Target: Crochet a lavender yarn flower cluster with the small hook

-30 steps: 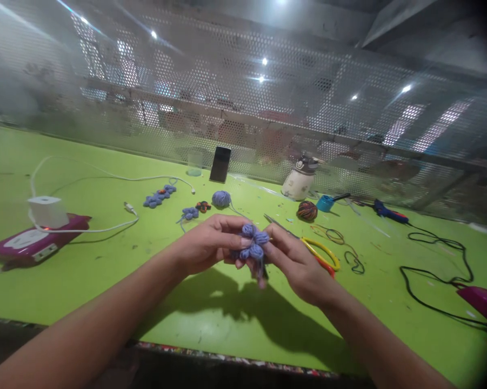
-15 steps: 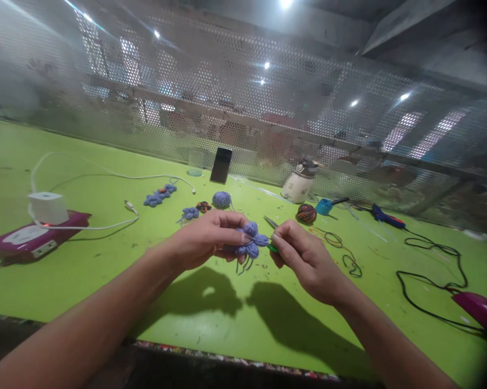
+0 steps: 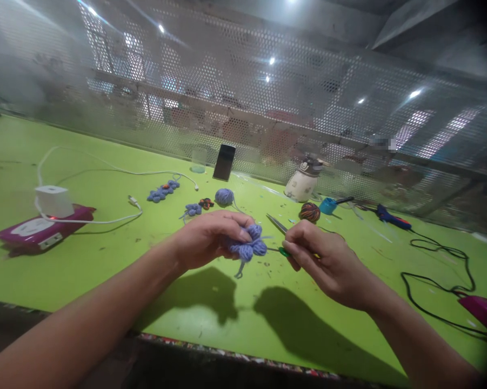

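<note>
My left hand (image 3: 217, 237) pinches a blue-purple crocheted flower (image 3: 247, 246) with puffy petals, and a loose yarn tail hangs beneath it. My right hand (image 3: 314, 254) is closed on a crochet hook (image 3: 282, 252) with a green handle. Its thin metal shaft points left toward the flower's right petal; whether the tip is in the yarn I cannot tell. Pointed metal blades (image 3: 276, 222), seemingly scissors on the table, show beyond my right fingers. Behind my hands lie a blue-purple yarn ball (image 3: 224, 196), a small blue-purple flower (image 3: 193, 209) and a dark orange-and-black piece (image 3: 206, 203).
On the green table (image 3: 105, 259) stand a phone (image 3: 224, 162), a clear cup (image 3: 199, 160) and a pale jug (image 3: 303, 181). Multicoloured yarn (image 3: 309, 212) and blue tape (image 3: 327, 205) sit right. A magenta power strip (image 3: 32, 229) with white cables is left; a blue-handled tool (image 3: 393, 218) trails black cord.
My right hand has moved right, drawing the hook away from the flower so more of its shaft shows. The flower has turned slightly in my left hand. The camera view shifted a little.
</note>
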A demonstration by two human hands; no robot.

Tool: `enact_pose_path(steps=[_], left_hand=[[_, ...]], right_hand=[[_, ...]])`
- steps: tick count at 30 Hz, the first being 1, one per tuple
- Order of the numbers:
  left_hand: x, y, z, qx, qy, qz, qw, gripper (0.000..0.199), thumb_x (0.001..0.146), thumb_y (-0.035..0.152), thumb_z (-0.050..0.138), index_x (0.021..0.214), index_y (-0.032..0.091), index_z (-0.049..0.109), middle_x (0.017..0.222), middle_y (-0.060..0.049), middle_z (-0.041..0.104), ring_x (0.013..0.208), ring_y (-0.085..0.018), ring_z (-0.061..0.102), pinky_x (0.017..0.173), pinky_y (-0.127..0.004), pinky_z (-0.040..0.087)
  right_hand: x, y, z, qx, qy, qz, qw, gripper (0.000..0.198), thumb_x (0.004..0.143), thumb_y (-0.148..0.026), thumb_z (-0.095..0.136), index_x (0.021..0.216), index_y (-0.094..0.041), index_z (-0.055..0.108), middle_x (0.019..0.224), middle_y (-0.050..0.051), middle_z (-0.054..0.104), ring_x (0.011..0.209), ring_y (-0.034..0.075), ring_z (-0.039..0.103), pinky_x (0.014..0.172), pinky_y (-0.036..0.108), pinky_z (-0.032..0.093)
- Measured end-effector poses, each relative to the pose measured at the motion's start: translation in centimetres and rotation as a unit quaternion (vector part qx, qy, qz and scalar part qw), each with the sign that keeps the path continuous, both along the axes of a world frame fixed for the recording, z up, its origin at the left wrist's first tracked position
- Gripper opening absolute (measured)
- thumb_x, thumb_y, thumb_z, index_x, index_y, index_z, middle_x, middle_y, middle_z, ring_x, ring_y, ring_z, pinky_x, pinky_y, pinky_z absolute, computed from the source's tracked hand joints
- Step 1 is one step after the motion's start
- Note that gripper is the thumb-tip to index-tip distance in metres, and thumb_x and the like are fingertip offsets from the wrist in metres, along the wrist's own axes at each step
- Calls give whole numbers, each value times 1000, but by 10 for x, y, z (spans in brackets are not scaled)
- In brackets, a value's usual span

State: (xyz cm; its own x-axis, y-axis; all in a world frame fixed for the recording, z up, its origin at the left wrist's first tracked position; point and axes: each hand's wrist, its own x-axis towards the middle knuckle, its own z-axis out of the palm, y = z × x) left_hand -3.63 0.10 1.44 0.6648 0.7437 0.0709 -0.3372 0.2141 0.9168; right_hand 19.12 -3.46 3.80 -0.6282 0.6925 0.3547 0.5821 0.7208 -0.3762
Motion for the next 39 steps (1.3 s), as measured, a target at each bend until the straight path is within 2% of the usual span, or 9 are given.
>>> enact_pose_path(steps=[9,16,20,24,28,30,33,36,39], left_hand=[[0,1,-2,-19,47,6,999,9,60,18,68,65,12,63,56,-1,58,43,-7,47,40,-20,29],[1,5,-7,-32,22,-12,999,9,63,15,66,60,12,58,53,2,47,43,-5,34,39,-20,21],[0,7,-7,-27,18,11,999,7,63,15,68,64,11,63,55,0,51,47,-6,36,41,-20,23],[0,8,-6,-38,27,47,998,11,64,16,73,71,10,68,64,-2,59,52,-6,44,46,-19,31],[3,8,-8,-39,46,80,995,15,66,19,77,77,11,70,76,-4,65,64,-8,55,58,-20,40],[4,8,-10,-31,51,81,995,19,67,22,78,81,11,70,79,-5,65,68,-10,57,61,-21,42],[6,9,-14,-13,56,82,995,20,69,25,77,82,11,70,77,-5,64,69,-11,56,62,-22,40],[7,9,-15,12,60,82,995,17,69,24,76,77,10,69,72,-3,61,63,-9,50,57,-21,36],[8,8,-16,29,71,75,994,15,71,23,74,78,10,70,71,-3,62,61,-9,50,56,-22,36]], right_hand=[[5,-6,7,130,-108,-10,986,16,99,-25,42,86,-21,49,67,0,55,57,13,48,55,27,34],[1,-15,18,263,-228,48,936,27,96,-13,40,74,-19,53,59,2,47,54,16,34,53,33,22],[3,-21,13,274,-275,73,919,33,95,-9,36,73,-18,58,59,4,49,54,17,35,53,34,22],[19,-8,-9,160,-268,11,950,23,94,-10,41,92,-15,64,65,6,59,54,17,43,51,32,25],[27,11,-22,-27,20,-148,988,24,90,-40,59,81,-18,63,66,3,59,56,14,46,52,28,33],[19,16,-26,-167,226,-175,944,31,88,-48,59,82,-18,61,52,-6,40,45,9,32,44,25,25],[-2,17,-33,-337,332,-90,876,36,83,-46,67,104,-17,62,52,-11,32,43,7,24,42,22,20],[-19,17,-40,-390,341,-44,854,31,78,-41,73,94,-17,62,52,-10,37,45,6,26,44,22,20],[-22,19,-47,-376,380,-44,844,29,74,-40,76,74,-16,60,51,-9,39,45,6,28,45,22,22]])
